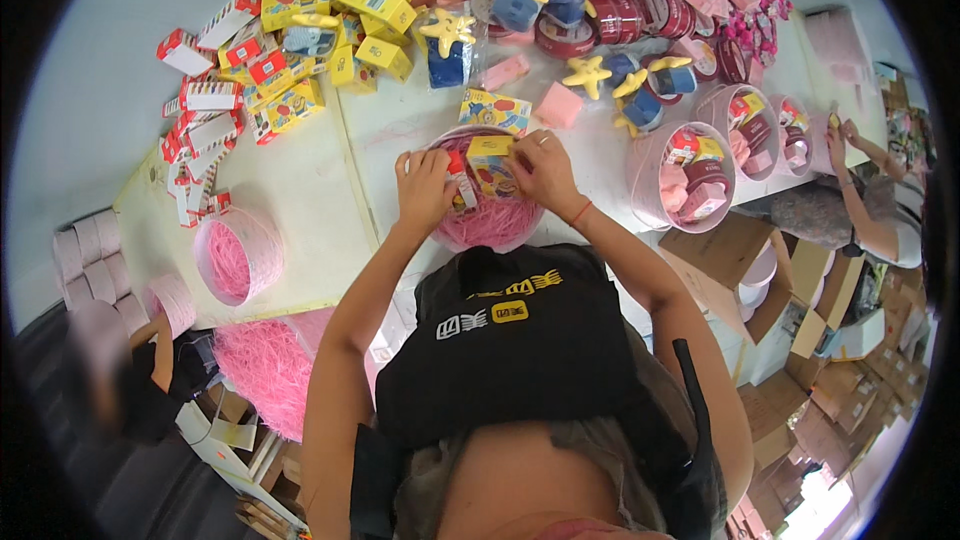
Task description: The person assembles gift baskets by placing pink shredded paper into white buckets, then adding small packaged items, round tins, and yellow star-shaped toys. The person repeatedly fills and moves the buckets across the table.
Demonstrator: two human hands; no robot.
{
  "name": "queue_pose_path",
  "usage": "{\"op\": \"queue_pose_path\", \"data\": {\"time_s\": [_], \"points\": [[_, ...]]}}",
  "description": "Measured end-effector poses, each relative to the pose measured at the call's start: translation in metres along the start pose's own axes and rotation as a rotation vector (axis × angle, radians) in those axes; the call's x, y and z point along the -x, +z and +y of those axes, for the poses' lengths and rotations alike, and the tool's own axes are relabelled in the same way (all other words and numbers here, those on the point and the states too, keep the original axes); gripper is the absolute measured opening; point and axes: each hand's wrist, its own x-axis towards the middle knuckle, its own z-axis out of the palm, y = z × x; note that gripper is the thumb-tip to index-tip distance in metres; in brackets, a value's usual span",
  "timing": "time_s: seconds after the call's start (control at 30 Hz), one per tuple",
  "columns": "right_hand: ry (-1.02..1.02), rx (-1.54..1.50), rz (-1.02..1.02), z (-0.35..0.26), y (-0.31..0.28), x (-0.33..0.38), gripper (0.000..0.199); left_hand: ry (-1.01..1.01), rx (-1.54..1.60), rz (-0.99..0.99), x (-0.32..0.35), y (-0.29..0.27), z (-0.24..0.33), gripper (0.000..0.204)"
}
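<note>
A round pink bucket stands at the table's front edge before me, with pink shredded paper in it. My left hand reaches over its left side, fingers closed on a small red and white box. On the other side my right hand grips a yellow box by its right edge. Both boxes sit upright on the paper, side by side. Another yellow printed box lies just behind the bucket.
Piles of red and white boxes, yellow boxes, yellow star toys and dark red tubs cover the back. Filled buckets stand right, a paper-lined bucket left. Co-workers are at both sides; open cartons stand below right.
</note>
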Motion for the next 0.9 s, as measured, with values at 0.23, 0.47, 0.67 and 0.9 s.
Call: {"op": "queue_pose_path", "data": {"time_s": [0.23, 0.47, 0.67, 0.9], "points": [[0.231, 0.463, 0.128, 0.147, -0.028, -0.054, 0.072, 0.022, 0.122, 0.056, -0.010, -0.003, 0.038, 0.083], [0.168, 0.389, -0.161, 0.209, -0.036, -0.059, 0.079, 0.040, -0.096, 0.071, -0.028, 0.031, 0.041, 0.095], [0.110, 0.722, -0.408, 0.182, -0.052, -0.072, 0.062, 0.019, 0.102, 0.052, -0.038, 0.020, 0.046, 0.078], [0.001, 0.532, -0.097, 0.185, -0.037, -0.050, 0.050, 0.052, 0.086, 0.084, -0.047, 0.028, 0.043, 0.063]]}}
